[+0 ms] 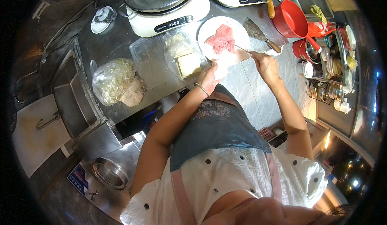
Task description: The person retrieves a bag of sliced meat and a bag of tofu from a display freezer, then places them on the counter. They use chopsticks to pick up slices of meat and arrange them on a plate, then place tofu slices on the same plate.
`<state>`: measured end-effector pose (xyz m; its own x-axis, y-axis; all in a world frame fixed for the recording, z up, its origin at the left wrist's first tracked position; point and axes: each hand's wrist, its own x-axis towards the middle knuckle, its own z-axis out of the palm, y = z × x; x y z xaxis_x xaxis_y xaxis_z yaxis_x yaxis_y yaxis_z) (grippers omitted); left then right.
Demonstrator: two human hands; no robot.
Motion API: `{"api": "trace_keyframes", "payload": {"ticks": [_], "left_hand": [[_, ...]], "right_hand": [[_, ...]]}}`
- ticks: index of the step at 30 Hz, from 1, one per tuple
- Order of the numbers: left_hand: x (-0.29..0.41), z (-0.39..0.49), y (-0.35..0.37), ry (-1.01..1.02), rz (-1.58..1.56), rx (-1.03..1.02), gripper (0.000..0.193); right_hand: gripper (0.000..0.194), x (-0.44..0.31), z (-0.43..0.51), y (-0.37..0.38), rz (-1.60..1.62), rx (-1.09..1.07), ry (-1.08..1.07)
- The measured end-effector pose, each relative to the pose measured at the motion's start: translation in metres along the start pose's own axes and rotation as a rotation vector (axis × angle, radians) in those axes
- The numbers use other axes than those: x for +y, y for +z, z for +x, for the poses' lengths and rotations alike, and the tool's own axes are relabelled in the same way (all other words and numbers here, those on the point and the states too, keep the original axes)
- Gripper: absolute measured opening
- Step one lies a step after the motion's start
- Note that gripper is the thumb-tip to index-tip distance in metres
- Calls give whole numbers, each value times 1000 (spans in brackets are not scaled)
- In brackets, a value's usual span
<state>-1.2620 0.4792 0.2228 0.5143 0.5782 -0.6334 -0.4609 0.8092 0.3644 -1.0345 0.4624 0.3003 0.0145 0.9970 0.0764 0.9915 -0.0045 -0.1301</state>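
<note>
A round white plate [208,24] with raw pink meat [222,40] lies before me on the steel counter. My right hand [266,66] grips a thin utensil [242,48], whose far end touches the meat's right edge; its kind is unclear. Just below the plate, my left hand [208,77] holds a small white object [220,70], perhaps a wrapper or a dumpling skin; glare hides its details. Beside that hand, a clear plastic bag [178,48] holds a stack of pale, square-edged sheets [189,65].
White electric cookers [169,24] stand behind the plate. Right of it lie a scraper [257,31] and a red saucepan [288,19]. Bagged sprouts [112,80] rest on the left, near a steel sink [74,95]. A shelf of bowls [332,61] stands farther right.
</note>
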Motion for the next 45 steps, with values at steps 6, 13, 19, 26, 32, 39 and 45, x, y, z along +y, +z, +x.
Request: {"api": "trace_keyframes", "payload": {"ticks": [6,13,19,26,32,39,45], "left_hand": [[-2,1,-1,-3,8,20,39],[-4,2,-3,-8,-13,8,40],[-4,2,-2,-4,-14,-7,40],[-3,1,-2,-7,-20,10,41],[-3,1,-2,5,-32,9,41],[-3,-2,-3,-14,-26,29,41],[-5,-2,-6,-4,-63,12,42]], "right_hand": [[23,-3,-5,-8,-60,-191,-81],[20,4,-13,-24,-76,-241,-36],[20,2,-7,-5,-28,-102,17],[20,-2,-16,-14,32,-89,-44],[19,9,-24,-18,15,-137,-16],[19,8,-24,-5,40,-208,-74],[20,10,-23,-20,32,-171,-98]]}}
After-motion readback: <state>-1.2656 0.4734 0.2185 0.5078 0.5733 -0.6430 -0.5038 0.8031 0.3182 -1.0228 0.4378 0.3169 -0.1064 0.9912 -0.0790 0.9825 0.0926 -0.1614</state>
